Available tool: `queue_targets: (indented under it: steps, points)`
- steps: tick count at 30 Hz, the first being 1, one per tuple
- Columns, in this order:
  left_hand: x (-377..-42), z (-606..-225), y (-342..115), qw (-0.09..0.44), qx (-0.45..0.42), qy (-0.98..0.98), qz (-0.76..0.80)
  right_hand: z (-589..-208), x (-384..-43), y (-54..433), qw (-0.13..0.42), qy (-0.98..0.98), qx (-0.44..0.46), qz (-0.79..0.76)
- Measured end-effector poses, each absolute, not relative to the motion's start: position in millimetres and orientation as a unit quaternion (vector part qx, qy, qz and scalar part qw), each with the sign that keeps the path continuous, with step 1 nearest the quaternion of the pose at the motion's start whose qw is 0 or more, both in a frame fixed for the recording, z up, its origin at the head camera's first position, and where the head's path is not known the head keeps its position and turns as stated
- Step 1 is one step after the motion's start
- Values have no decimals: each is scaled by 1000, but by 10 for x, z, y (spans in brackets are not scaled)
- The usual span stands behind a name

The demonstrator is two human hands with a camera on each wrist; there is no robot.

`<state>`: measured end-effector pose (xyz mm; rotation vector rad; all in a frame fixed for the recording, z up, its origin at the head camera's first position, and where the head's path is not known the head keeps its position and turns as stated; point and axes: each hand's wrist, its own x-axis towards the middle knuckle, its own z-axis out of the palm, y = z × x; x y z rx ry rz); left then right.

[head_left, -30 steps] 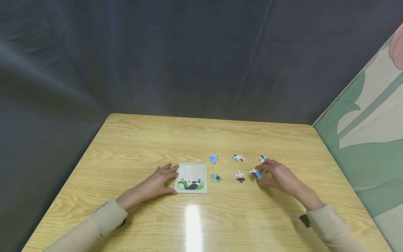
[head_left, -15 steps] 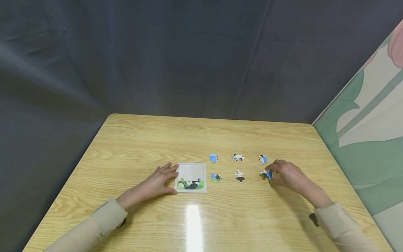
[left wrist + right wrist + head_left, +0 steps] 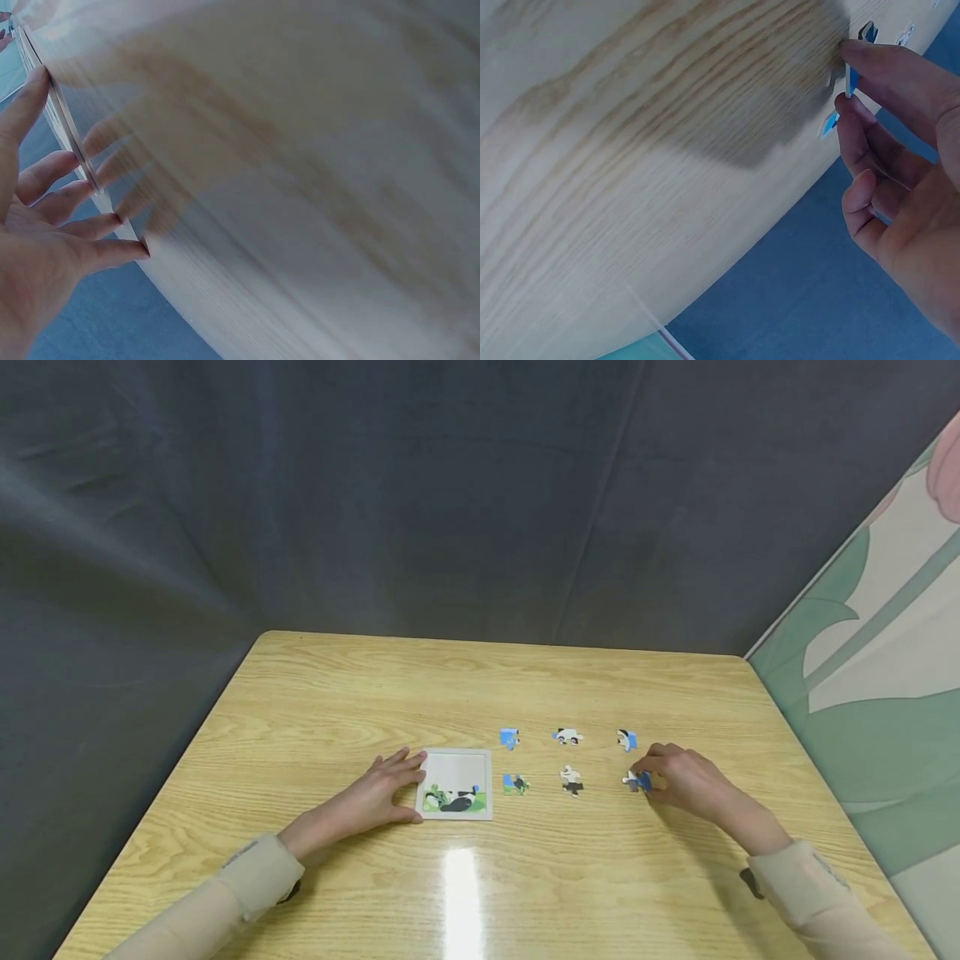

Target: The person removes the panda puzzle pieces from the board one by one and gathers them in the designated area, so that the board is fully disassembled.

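My right hand (image 3: 684, 783) pinches a blue, white and black jigsaw piece (image 3: 639, 781) between thumb and fingertips, at the right end of the front row of pieces. The right wrist view shows the held piece (image 3: 853, 79) edge-on, tilted up from the table. My left hand (image 3: 381, 791) lies at the left side of a pale square puzzle tray (image 3: 490, 789), its spread fingers and thumb touching the rim. Along the tray's bottom, joined pieces (image 3: 456, 802) form a green, black and white strip. In the left wrist view, the left hand's fingers (image 3: 97, 229) are extended.
Behind are a blue piece (image 3: 509, 738), a panda-face piece (image 3: 567, 737) and a blue-white piece (image 3: 627, 740). In front lie a green-blue piece (image 3: 516, 784) and a black-white piece (image 3: 572, 781). A dark curtain (image 3: 450, 510) hangs beyond the wooden table (image 3: 360, 685).
My right hand has moved a little to the right with the pinched jigsaw piece, then slightly nearer, and the piece has turned in its fingers. The left hand and tray stay put.
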<state>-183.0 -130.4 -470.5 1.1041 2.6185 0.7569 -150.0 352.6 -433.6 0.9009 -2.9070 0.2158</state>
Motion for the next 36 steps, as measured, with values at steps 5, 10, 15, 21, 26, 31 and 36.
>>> queue_targets:
  steps: [5, 10, 15, 21, 26, 31, 36]
  points:
    - [-1836, -4703, -1300, 96, 375, 886, 256, -4314, -1527, 3508, 25, -951, 298, 77]
    - [-1830, -4702, -1302, 96, 375, 886, 254, -4312, -1540, 3497, 18, -948, 308, 78]
    - [-1820, -4693, -1305, 100, 373, 886, 256, -4318, -1535, 3492, 16, -949, 305, 77]
    - [-1815, -4691, -1298, 104, 372, 887, 253, -4320, -1534, 3498, 6, -952, 296, 76]
    - [-1819, -4693, -1294, 102, 373, 887, 253, -4290, -1542, 3500, 8, -953, 292, 86]
    - [-1821, -4694, -1296, 100, 373, 887, 255, -4221, -1578, 3426, 5, -954, 280, 106]
    - [-1823, -4696, -1298, 102, 372, 887, 255, -4180, -1617, 3208, 26, -954, 269, 132]
